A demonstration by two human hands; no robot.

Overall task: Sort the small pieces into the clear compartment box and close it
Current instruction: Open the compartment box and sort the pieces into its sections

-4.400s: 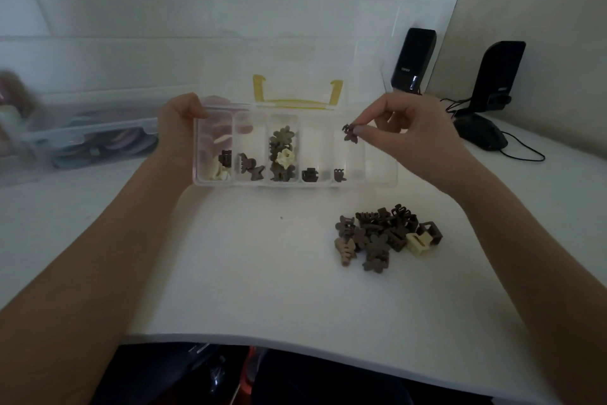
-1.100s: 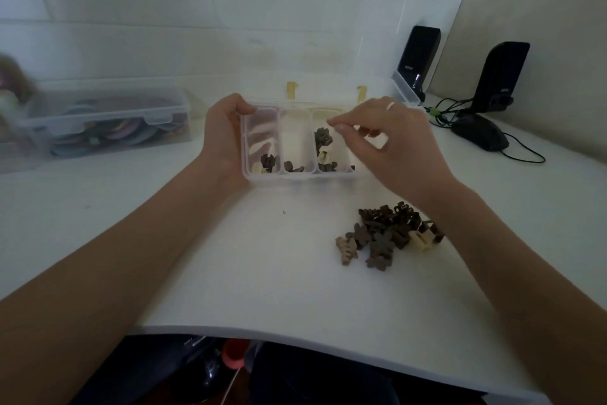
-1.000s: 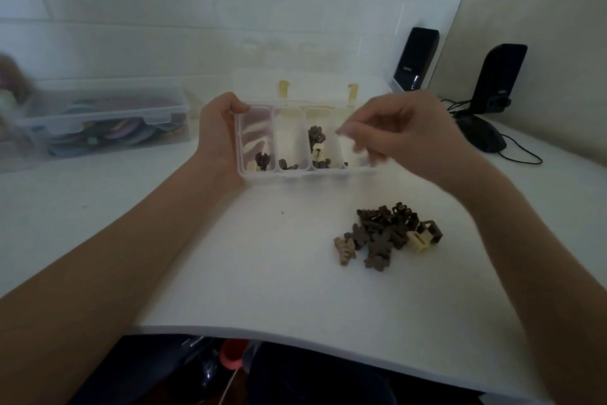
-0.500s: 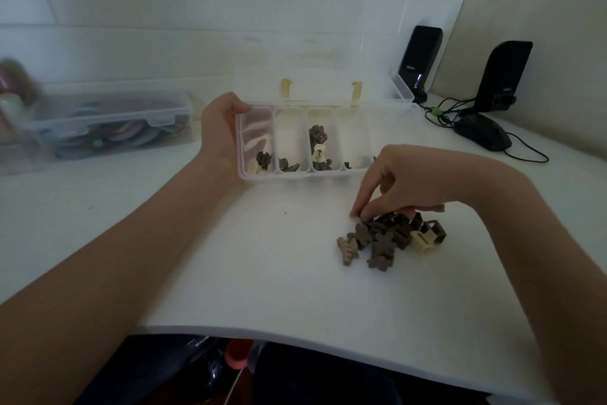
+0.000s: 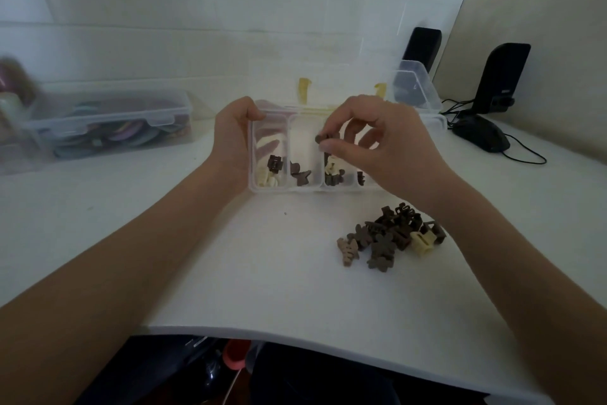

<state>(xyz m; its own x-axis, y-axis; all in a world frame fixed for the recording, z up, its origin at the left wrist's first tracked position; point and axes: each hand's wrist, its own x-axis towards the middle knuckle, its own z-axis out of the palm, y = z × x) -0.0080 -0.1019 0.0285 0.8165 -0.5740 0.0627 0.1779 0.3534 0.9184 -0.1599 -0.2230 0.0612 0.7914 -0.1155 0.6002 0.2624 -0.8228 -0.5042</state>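
The clear compartment box [image 5: 303,188] stands open on the white table, its lid with yellow hinges tipped back. Dark brown and cream pieces lie in its left compartments. My left hand [image 5: 234,138] grips the box's left end. My right hand [image 5: 377,145] hovers over the box's middle, pinching a small dark brown piece [image 5: 321,138] between thumb and forefinger above the third compartment. A pile of brown pieces [image 5: 387,237] with one cream piece [image 5: 421,242] lies on the table in front of the box, to the right.
A closed clear storage box [image 5: 108,122] with coloured items sits at the back left. Two black speakers [image 5: 499,76] and a black mouse [image 5: 481,137] with a cable stand at the back right. The table's front edge [image 5: 295,339] is near me.
My right hand rose from the pile with a dark piece and moved back over the box's middle. My left hand stays on the box's left end.
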